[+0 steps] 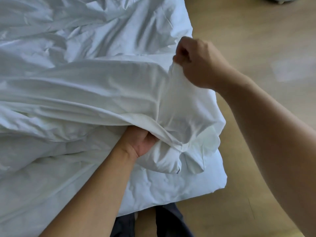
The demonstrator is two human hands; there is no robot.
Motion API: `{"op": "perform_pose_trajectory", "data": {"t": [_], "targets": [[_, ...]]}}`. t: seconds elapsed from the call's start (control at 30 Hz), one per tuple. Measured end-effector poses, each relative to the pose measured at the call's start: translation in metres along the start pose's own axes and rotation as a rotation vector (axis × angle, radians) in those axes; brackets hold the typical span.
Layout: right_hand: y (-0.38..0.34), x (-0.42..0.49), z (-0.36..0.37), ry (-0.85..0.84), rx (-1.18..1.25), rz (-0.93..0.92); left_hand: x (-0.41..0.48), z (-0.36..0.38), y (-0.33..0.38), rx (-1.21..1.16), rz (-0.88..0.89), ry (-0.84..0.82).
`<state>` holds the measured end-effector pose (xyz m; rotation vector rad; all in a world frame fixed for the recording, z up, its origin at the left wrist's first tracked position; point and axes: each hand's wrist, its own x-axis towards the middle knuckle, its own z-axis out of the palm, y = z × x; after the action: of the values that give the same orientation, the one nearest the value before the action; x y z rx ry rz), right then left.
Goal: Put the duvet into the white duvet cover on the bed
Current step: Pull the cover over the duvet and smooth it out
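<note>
Not much of me in shot, tbh. My left hand [142, 142] only shows its palm side and the fleshy heel by the wrist, and the fingers are out of sight. My right hand [196, 65] shows its back, with the knuckles in a bumpy row. Both arms are bare right up to the frame edge. The left forearm [95, 194] looks fairly slim, and the right forearm [266, 134] looks way thicker, filling that whole side. Down at the bottom are my trousers [171, 221], dark navy-grey, loose and a bit creased, one leg on each side of a gap.
</note>
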<state>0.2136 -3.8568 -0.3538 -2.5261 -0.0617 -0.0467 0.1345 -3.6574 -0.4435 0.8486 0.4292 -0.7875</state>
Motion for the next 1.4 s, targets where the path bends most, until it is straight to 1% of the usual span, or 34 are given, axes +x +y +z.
{"op": "perform_pose_trajectory", "data": {"t": [0.1, 0.17, 0.23, 0.3, 0.33, 0.37, 0.43, 0.47, 0.5, 0.57, 0.6, 0.63, 0.67, 0.7, 0.73, 0.77, 0.8, 0.87, 0.9, 0.93, 0.97, 1.07, 1.1, 1.13, 1.17, 1.23, 1.33, 1.4], "targets": [[0.009, 0.011, 0.001, 0.087, -0.018, 0.079, 0.002, 0.006, -0.005, -0.068, -0.022, 0.048], [0.015, 0.017, 0.008, 0.113, -0.035, 0.167, 0.002, 0.007, -0.005, -0.127, -0.021, 0.037], [0.022, 0.027, 0.009, 0.197, -0.016, 0.254, -0.001, 0.004, -0.01, -0.054, -0.006, 0.077], [0.03, 0.041, 0.006, 0.358, 0.034, 0.297, -0.011, -0.006, -0.021, 0.084, 0.0, 0.142], [0.034, 0.049, 0.006, 0.394, 0.046, 0.333, -0.017, -0.014, -0.028, 0.141, 0.004, 0.16], [0.038, 0.057, 0.009, 0.35, 0.01, 0.379, -0.023, -0.02, -0.033, 0.182, 0.019, 0.167], [0.042, 0.067, 0.023, 0.068, -0.145, 0.44, -0.032, -0.025, -0.034, 0.203, 0.025, 0.108], [0.04, 0.066, 0.028, -0.035, -0.199, 0.418, -0.033, -0.026, -0.032, 0.189, 0.013, 0.06], [0.038, 0.06, 0.03, -0.056, -0.21, 0.374, -0.032, -0.025, -0.029, 0.161, 0.006, 0.027], [0.025, 0.03, 0.026, -0.019, -0.076, 0.257, -0.025, -0.019, -0.021, 0.084, 0.017, -0.011], [0.018, 0.012, 0.025, -0.101, -0.003, 0.197, -0.021, -0.018, -0.019, 0.035, 0.012, -0.02], [0.012, -0.006, 0.027, -0.246, 0.041, 0.151, -0.017, -0.015, -0.016, -0.037, 0.004, -0.036], [0.009, -0.019, 0.032, -0.4, 0.041, 0.117, -0.013, -0.015, -0.016, -0.117, -0.001, -0.075], [0.007, -0.026, 0.039, -0.496, 0.021, 0.082, -0.009, -0.014, -0.016, -0.169, 0.004, -0.115], [0.005, -0.028, 0.044, -0.523, 0.016, 0.045, -0.007, -0.014, -0.018, -0.173, 0.024, -0.137], [0.001, -0.024, 0.046, -0.505, 0.03, 0.01, -0.005, -0.013, -0.02, -0.156, 0.032, -0.137], [-0.003, -0.016, 0.047, -0.449, 0.036, -0.026, -0.003, -0.013, -0.024, -0.114, 0.038, -0.107], [-0.016, 0.005, 0.043, -0.279, 0.052, -0.108, -0.003, -0.009, -0.032, 0.044, 0.034, -0.015], [-0.023, 0.016, 0.038, -0.231, 0.08, -0.131, -0.004, -0.008, -0.037, 0.112, 0.03, 0.017], [-0.029, 0.025, 0.033, -0.236, 0.099, -0.14, -0.004, -0.008, -0.041, 0.148, 0.027, 0.041], [-0.033, 0.03, 0.029, -0.292, 0.091, -0.146, -0.005, -0.006, -0.044, 0.151, 0.029, 0.07], [-0.034, 0.011, 0.031, -0.565, -0.16, -0.14, -0.006, -0.004, -0.047, 0.086, 0.061, 0.168], [-0.03, -0.003, 0.037, -0.633, -0.191, -0.124, -0.006, -0.001, -0.047, 0.069, 0.061, 0.198], [-0.025, -0.016, 0.044, -0.665, -0.165, -0.109, -0.006, 0.001, -0.047, 0.068, 0.058, 0.222], [-0.022, -0.026, 0.049, -0.668, -0.12, -0.091, -0.005, 0.002, -0.048, 0.078, 0.056, 0.235], [-0.018, -0.031, 0.052, -0.581, -0.064, -0.102, -0.005, 0.003, -0.048, 0.131, 0.074, 0.206], [-0.026, -0.012, 0.048, -0.312, 0.01, -0.286, -0.01, 0.001, -0.049, 0.252, 0.13, 0.142], [-0.036, 0.004, 0.048, -0.178, 0.014, -0.358, -0.014, -0.002, -0.05, 0.351, 0.153, 0.186]]}}
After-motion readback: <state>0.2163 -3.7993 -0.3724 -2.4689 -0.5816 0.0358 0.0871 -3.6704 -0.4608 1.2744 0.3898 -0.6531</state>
